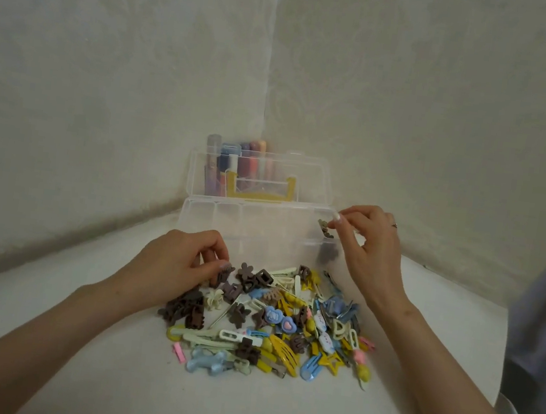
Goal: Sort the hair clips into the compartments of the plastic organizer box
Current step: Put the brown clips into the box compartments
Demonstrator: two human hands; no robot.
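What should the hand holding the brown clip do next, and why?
Probably just let go. The right hand pinches a brown clip right above the right-end compartment of the organizer box, where a second brown clip already seems to lie. Dropping it there would keep the browns together.

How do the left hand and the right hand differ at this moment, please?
The left hand is low at the pile's far left edge, pinching a brown clip that lies among the others. The right hand is raised, pinching a second clip over the right end of the box. The right hand wears a ring; none shows on the left hand. Both have a pinch grip on a brownish clip.
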